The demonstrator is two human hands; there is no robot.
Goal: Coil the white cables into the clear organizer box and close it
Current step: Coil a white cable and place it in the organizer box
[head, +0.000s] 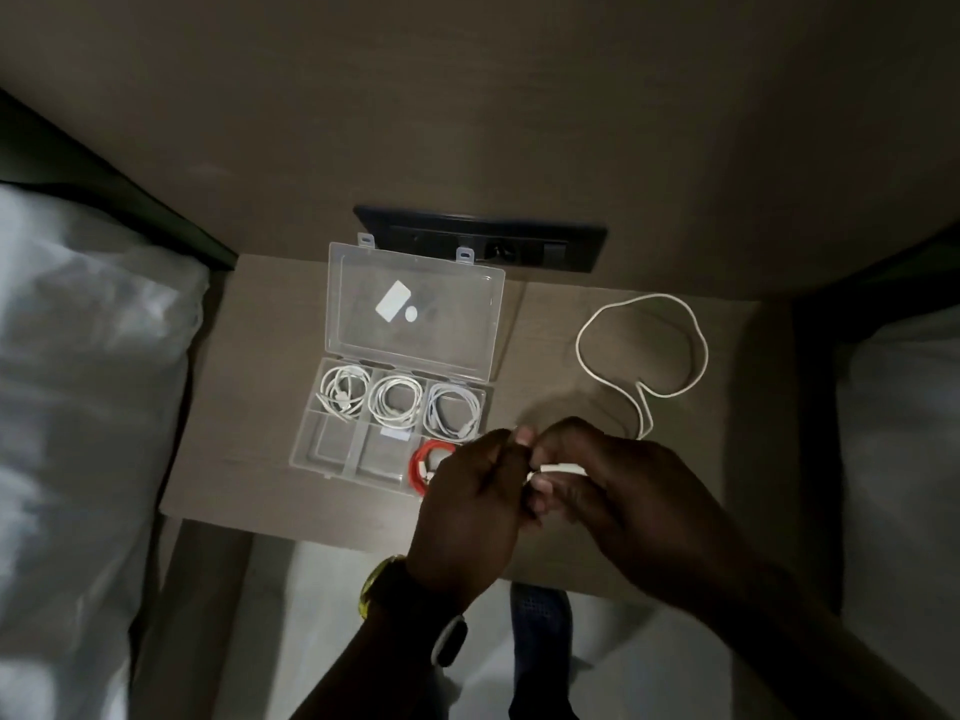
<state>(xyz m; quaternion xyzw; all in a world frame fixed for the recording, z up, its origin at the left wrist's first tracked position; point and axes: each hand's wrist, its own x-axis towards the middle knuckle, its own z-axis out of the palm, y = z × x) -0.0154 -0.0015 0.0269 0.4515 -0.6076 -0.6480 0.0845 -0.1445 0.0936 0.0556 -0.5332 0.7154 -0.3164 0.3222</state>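
Loose white cable (644, 350) — looped on the bedside table (561, 324), one end pinched between left hand (467, 491) and right hand (618, 480) beside the open clear organizer box (410, 324) — coiling seemingly just starting; next, wind it small enough for an empty compartment.

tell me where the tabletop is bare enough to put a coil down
Bare patches: the table strip left of the box, the stretch between the open lid and the loose cable, and inside that cable's loop. Crowded: the front middle, where the left hand and right hand hold a cable end over the box's near right corner.
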